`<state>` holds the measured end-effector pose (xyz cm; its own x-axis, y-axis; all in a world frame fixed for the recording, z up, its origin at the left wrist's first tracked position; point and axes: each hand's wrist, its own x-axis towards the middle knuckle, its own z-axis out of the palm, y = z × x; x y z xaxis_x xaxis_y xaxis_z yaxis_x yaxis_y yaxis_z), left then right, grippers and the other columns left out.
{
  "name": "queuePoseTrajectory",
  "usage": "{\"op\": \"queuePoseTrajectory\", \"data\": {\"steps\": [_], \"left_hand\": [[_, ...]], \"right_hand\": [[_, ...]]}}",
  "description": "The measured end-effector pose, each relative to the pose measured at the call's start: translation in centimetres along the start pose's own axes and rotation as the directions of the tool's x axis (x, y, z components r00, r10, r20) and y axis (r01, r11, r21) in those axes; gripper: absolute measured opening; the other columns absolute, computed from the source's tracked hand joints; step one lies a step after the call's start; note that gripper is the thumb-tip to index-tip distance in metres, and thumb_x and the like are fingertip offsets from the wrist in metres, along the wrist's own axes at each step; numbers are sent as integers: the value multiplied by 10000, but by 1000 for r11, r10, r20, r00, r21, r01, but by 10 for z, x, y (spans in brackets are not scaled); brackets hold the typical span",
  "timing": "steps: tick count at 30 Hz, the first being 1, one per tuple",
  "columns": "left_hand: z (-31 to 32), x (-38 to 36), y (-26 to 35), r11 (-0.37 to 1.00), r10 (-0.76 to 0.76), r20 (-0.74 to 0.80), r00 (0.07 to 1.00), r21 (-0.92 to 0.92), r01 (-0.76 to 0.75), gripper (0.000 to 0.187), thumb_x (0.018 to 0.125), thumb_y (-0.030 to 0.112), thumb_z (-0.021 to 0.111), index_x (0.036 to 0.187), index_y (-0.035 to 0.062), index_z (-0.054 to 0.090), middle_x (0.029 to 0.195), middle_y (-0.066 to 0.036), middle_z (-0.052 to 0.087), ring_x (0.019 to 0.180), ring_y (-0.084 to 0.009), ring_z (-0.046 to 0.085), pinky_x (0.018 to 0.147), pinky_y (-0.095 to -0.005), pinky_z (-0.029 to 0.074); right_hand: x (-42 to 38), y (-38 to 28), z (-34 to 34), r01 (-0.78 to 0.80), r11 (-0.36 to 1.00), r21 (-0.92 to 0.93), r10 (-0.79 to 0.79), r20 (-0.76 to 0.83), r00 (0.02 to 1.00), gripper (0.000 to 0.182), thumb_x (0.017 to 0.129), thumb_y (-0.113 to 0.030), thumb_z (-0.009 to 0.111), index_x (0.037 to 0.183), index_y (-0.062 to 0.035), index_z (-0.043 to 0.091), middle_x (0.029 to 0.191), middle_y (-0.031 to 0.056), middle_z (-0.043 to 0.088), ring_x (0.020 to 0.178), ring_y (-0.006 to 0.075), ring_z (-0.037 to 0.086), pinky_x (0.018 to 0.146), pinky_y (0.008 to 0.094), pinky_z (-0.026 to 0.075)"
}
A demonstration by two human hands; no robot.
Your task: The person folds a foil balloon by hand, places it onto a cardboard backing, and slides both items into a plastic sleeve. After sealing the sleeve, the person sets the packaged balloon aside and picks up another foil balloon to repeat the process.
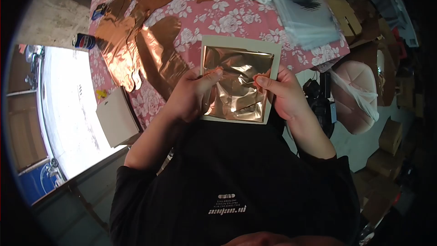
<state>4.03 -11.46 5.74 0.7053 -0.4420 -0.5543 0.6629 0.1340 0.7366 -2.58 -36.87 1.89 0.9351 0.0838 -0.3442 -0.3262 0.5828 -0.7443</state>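
Foil (239, 93) sits within a border of pale card (241, 42), held up in front of me over the near edge of the table, and I take the card as the mark for everything else. Furthest left of it, well apart, is a drink can (85, 42); nearer on that side, by the table's edge, is a pale box (115, 116). Between these and the card, a little beyond it, lie loose sheets (114, 38) of coppery foil, crumpled and shiny, on the flowered cloth (227, 20). At the card's left side my left hand (195, 91) pinches it, thumb over the front onto the foil, fingers mostly hidden behind. At its right side my right hand (283, 92) has it in a like pinch; both grips are closed down to about the card's thickness. Ragged orange edges show by both thumbs; whether the foil is torn there I cannot tell. To hold it well, I would support the card evenly from behind, press lightly with the thumbs and draw any slack straight outward, since such creased, thin-looking foil could split under a sharp tug. Beyond the card to the right lie clear bags (305, 18); further right of it stands a padded seat (357, 91).
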Motion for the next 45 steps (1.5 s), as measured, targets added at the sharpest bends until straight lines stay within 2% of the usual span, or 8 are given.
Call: {"op": "queuePoseTrajectory", "data": {"steps": [7, 9, 13, 15, 22, 34, 40, 45], "left_hand": [[52, 57, 14, 984, -52, 226, 973, 175, 12, 323, 1067, 231, 705, 1290, -2, 719, 1140, -72, 758, 969, -143, 717, 864, -345, 593], [65, 93, 28, 706, 201, 337, 920, 601, -374, 360, 1034, 272, 738, 1288, 18, 723, 1144, -108, 774, 965, -210, 753, 875, -361, 601], [118, 161, 49, 129, 543, 499, 675, 745, -655, 443, 1041, 298, 723, 1379, 16, 676, 1299, -171, 723, 1193, -264, 710, 1048, -367, 560], [141, 196, 49, -370, 532, 788, 310, 545, -752, 462, 993, 309, 754, 1360, 34, 699, 1384, -185, 697, 1278, -347, 663, 1141, -431, 510], [179, 274, 22, -553, 392, 864, 315, 495, -670, 422, 948, 319, 771, 1294, 78, 755, 1456, -161, 672, 1376, -356, 600, 1155, -482, 489], [205, 196, 74, -43, 537, 610, 582, 709, -704, 293, 1014, 275, 720, 1140, 24, 801, 1167, -189, 787, 1057, -389, 744, 935, -436, 576], [127, 95, 84, -491, 724, 676, 135, 643, -588, 276, 948, 112, 765, 1223, 104, 791, 1116, -115, 792, 1031, -331, 752, 897, -433, 591], [54, 25, 45, -583, 601, 714, 359, 699, -415, 326, 916, 64, 772, 1235, 129, 786, 1246, -91, 780, 1176, -309, 740, 995, -441, 588]], "right_hand": [[-36, -5, -61, 177, 980, 87, -162, -162, 973, 117, 1005, -15, 724, 1121, -32, 723, 1060, 89, 777, 977, 174, 736, 929, 332, 582], [-51, -18, -73, 254, 962, 98, -218, -282, 934, 143, 1002, -21, 723, 1144, -17, 717, 1052, 91, 772, 980, 166, 727, 944, 329, 573], [-79, -25, -125, 377, 925, 55, -320, -421, 849, 161, 997, 10, 705, 1153, -27, 716, 1075, 86, 763, 958, 152, 699, 938, 318, 565], [-94, -35, -133, 419, 907, 45, -352, -465, 812, 170, 995, 14, 706, 1159, -31, 711, 1062, 78, 758, 955, 146, 690, 937, 315, 560], [-127, -43, -155, 480, 877, 14, -382, -585, 716, 196, 1016, -14, 707, 1209, -30, 687, 1078, 73, 756, 955, 140, 691, 910, 299, 562], [-138, -50, -173, 490, 870, 45, -394, -534, 748, 225, 1017, -21, 686, 1242, -28, 671, 1108, 82, 756, 973, 165, 706, 920, 321, 571], [-137, -57, -163, 487, 870, 72, -408, -448, 795, 269, 1033, -44, 651, 1301, -25, 652, 1237, 100, 744, 1141, 196, 715, 1030, 357, 560], [-122, -46, -156, 414, 905, 102, -365, -315, 876, 307, 1022, -22, 654, 1329, -23, 645, 1229, 86, 737, 1120, 190, 713, 1019, 352, 560]]}}
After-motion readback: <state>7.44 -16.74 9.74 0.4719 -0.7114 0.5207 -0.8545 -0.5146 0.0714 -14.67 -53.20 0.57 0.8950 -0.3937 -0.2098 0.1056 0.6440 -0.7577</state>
